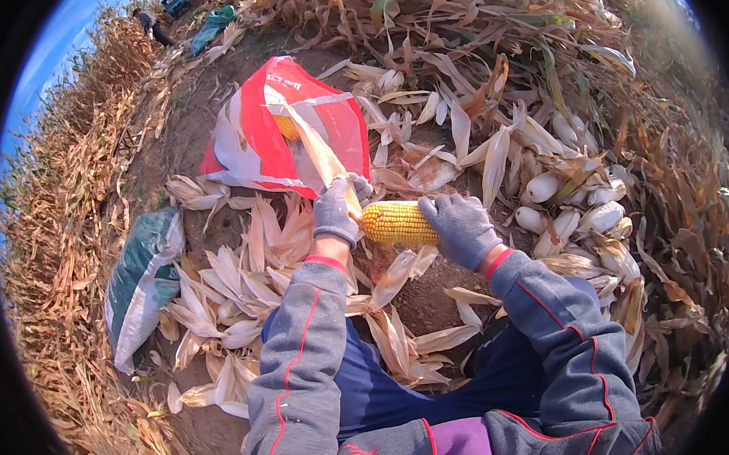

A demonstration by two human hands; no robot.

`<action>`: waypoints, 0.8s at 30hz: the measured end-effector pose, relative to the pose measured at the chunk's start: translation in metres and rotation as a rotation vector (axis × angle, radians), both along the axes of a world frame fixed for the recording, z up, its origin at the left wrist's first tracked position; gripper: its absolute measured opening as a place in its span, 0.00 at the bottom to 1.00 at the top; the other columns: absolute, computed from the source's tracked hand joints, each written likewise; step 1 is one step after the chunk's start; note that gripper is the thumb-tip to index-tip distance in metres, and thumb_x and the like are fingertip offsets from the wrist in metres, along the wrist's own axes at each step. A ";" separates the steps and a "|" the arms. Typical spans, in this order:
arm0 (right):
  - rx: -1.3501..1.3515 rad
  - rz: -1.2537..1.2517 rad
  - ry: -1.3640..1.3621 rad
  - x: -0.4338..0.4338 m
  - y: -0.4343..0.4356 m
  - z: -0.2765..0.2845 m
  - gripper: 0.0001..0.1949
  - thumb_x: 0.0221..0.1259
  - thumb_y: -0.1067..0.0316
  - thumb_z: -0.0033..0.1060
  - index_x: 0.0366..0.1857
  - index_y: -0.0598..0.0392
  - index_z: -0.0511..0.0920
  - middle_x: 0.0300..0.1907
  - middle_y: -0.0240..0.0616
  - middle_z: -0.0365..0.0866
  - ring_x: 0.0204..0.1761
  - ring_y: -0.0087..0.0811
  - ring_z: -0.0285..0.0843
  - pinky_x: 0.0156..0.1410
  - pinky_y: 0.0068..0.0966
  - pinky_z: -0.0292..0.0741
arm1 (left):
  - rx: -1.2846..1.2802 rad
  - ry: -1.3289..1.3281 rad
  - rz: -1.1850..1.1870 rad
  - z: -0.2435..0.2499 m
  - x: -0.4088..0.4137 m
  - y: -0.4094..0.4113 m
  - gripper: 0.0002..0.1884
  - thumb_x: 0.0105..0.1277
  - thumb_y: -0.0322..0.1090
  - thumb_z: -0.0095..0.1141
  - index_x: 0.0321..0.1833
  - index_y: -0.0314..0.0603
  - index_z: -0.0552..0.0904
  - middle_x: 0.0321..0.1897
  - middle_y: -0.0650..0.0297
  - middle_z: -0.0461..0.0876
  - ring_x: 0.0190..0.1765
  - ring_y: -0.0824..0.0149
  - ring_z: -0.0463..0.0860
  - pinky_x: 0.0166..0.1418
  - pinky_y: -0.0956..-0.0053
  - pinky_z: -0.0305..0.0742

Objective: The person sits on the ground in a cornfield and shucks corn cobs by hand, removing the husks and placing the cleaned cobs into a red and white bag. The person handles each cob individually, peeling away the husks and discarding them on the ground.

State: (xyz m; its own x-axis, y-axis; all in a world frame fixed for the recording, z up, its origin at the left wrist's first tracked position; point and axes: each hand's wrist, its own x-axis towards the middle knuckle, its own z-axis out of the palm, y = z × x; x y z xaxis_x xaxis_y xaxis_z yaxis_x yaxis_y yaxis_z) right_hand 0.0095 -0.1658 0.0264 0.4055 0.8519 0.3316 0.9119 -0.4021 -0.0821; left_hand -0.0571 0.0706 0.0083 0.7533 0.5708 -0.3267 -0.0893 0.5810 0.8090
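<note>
Between my two grey-gloved hands lies a yellow corn ear (401, 223), its kernels bare. My left hand (339, 211) grips the pale husk (319, 146) at the stalk end; the husk stretches up and away over a bag. Around the ear's other end, my right hand (465, 229) is closed. Just beyond my left hand stands a red and white woven bag (253, 119) with its mouth open, and a yellow corn ear (286, 128) shows inside it. Loose husks (233, 289) cover the soil to the left of my knees.
Unhusked corn ears (603, 216) are heaped at the right. A green and white sack (142, 285) lies at the left. Dry corn stalks (471, 18) are piled across the far side. Far off are a green sack (213, 29), a dark crate (175, 3) and a person (152, 27).
</note>
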 end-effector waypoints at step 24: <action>0.295 0.106 0.965 -0.022 0.012 -0.006 0.39 0.35 0.51 0.76 0.58 0.56 0.72 0.47 0.51 0.82 0.51 0.46 0.81 0.58 0.36 0.74 | -0.157 -0.571 0.048 0.081 -0.007 -0.006 0.20 0.68 0.44 0.44 0.15 0.56 0.63 0.07 0.72 0.54 0.14 0.70 0.57 0.29 0.68 0.63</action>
